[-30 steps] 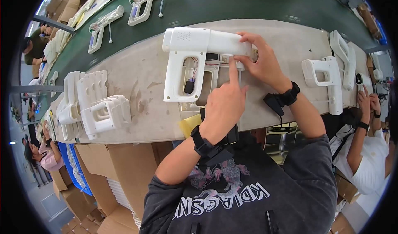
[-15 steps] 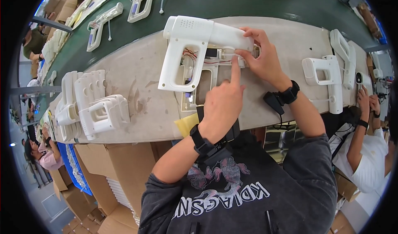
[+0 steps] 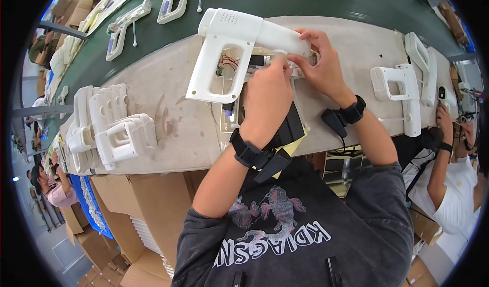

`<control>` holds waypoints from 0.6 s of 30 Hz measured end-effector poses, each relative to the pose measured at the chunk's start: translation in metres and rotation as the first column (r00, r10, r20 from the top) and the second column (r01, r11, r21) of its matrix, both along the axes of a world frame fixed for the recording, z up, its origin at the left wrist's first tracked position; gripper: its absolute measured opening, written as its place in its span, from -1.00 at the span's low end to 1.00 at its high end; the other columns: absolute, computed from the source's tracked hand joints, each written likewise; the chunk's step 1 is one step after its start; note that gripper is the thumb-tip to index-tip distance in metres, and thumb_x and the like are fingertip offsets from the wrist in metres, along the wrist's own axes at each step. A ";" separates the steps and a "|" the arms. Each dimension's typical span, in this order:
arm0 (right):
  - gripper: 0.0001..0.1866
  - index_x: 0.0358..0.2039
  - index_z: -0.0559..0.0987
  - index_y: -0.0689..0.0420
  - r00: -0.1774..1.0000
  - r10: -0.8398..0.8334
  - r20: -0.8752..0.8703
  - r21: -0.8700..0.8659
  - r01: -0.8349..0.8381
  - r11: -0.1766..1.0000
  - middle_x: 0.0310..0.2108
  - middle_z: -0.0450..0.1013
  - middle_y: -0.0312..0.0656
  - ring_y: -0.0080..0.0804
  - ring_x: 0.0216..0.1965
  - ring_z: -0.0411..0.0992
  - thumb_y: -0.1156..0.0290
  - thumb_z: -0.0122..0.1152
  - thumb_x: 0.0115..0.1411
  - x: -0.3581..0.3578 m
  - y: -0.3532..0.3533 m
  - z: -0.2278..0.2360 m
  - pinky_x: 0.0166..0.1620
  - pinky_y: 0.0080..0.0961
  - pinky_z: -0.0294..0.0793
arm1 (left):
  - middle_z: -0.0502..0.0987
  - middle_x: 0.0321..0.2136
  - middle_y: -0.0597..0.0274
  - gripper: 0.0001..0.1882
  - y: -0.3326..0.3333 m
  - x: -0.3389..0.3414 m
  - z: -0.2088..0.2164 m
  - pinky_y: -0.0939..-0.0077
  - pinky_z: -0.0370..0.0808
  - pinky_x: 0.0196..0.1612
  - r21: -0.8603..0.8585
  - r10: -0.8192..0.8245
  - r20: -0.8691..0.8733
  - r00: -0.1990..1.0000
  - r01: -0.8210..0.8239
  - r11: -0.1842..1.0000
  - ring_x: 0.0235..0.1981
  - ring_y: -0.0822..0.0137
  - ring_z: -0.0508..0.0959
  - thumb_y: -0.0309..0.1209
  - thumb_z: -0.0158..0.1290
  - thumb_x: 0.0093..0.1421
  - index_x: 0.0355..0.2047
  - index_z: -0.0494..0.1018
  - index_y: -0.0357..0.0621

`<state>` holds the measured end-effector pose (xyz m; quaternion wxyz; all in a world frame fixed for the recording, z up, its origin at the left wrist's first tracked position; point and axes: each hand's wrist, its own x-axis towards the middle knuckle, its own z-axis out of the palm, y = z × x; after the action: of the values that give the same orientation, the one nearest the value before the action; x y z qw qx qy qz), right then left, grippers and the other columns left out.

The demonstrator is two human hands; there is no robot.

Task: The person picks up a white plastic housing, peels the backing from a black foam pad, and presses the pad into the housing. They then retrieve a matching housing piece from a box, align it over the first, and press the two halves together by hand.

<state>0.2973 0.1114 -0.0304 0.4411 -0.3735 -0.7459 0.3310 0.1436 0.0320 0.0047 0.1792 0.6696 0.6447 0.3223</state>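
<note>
A white pistol-shaped plastic shell half (image 3: 221, 58) with a looped handle lies tilted over an open matching half (image 3: 227, 126). Red wires (image 3: 228, 60) and a dark rectangular part (image 3: 259, 60) show in the gap between them. My right hand (image 3: 326, 68) grips the barrel end, fingers over the top and thumb at its lower edge. At that same edge is my left hand (image 3: 267, 96), its fingers curled and pinched together near the right thumb. Whatever lies between those fingertips is hidden.
Several white shell halves (image 3: 117, 129) stand stacked at the left. More white housings (image 3: 402, 88) lie at the right, near another person's hands (image 3: 445, 116). Beyond the table, a green conveyor belt (image 3: 305, 2) carries open halves (image 3: 125, 27). Black blocks (image 3: 289, 126) and a yellow sheet (image 3: 295, 147) lie near my left wrist.
My left index finger, stretched out before, has curled into a pinch at the edge. The upper shell has shifted slightly up and left. The right hand keeps its grip.
</note>
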 end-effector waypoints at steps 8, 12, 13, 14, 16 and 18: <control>-0.51 0.00 0.35 0.16 0.999 0.010 -0.038 -0.047 -0.011 0.999 0.11 0.48 -0.07 -0.31 0.04 0.51 0.50 0.42 0.15 -0.002 0.000 0.001 0.13 -0.37 0.47 | 0.61 -0.53 -0.05 -0.93 -0.001 -0.003 0.003 0.16 0.53 -0.33 -0.063 0.084 0.324 0.942 -0.067 0.996 -0.44 -0.09 0.63 -0.50 0.12 0.23 -0.32 0.55 -0.25; -0.51 0.01 0.35 0.15 0.999 0.023 -0.039 -0.033 -0.024 0.999 0.11 0.48 -0.08 -0.30 0.05 0.51 0.49 0.42 0.15 -0.001 0.001 0.000 0.13 -0.37 0.46 | 0.61 -0.54 -0.04 -0.94 0.000 -0.003 0.005 0.16 0.53 -0.32 -0.120 0.123 0.191 0.974 -0.101 0.988 -0.44 -0.08 0.63 -0.52 0.13 0.21 -0.32 0.55 -0.25; -0.51 0.01 0.35 0.15 0.999 0.021 -0.040 -0.035 -0.022 0.999 0.11 0.48 -0.08 -0.30 0.05 0.51 0.49 0.42 0.15 -0.001 0.001 0.000 0.13 -0.37 0.46 | 0.61 -0.51 -0.05 -0.94 -0.001 -0.004 0.003 0.15 0.53 -0.30 -0.099 0.110 0.168 0.980 -0.095 0.991 -0.45 -0.08 0.63 -0.52 0.12 0.21 -0.32 0.55 -0.24; -0.51 0.01 0.35 0.15 0.999 0.028 -0.041 -0.031 -0.029 0.999 0.11 0.48 -0.08 -0.31 0.06 0.51 0.49 0.43 0.15 -0.001 0.001 0.000 0.13 -0.37 0.46 | 0.62 -0.48 -0.05 -0.94 -0.001 -0.004 0.002 0.14 0.53 -0.29 -0.078 0.098 0.146 0.984 -0.087 0.993 -0.45 -0.09 0.62 -0.53 0.12 0.21 -0.32 0.55 -0.24; -0.50 0.01 0.35 0.15 0.998 0.034 -0.043 -0.029 -0.035 0.999 0.11 0.48 -0.09 -0.31 0.06 0.51 0.49 0.43 0.15 -0.001 0.001 0.000 0.13 -0.37 0.47 | 0.61 -0.46 -0.04 -0.93 0.000 -0.003 0.002 0.14 0.54 -0.31 -0.078 0.097 0.122 0.988 -0.088 0.993 -0.45 -0.10 0.62 -0.54 0.10 0.20 -0.30 0.55 -0.23; -0.50 0.01 0.35 0.14 0.997 0.041 -0.058 -0.038 -0.044 0.998 0.12 0.48 -0.09 -0.31 0.06 0.52 0.49 0.43 0.14 -0.001 0.001 0.000 0.12 -0.37 0.47 | 0.60 -0.44 -0.02 -0.91 -0.001 -0.001 0.002 0.15 0.55 -0.34 -0.077 0.099 0.099 0.990 -0.092 0.993 -0.46 -0.11 0.62 -0.55 0.09 0.20 -0.29 0.55 -0.22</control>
<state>0.2963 0.1124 -0.0305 0.4478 -0.3565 -0.7341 0.3654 0.1428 0.0306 0.0064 0.2205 0.6136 0.6773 0.3408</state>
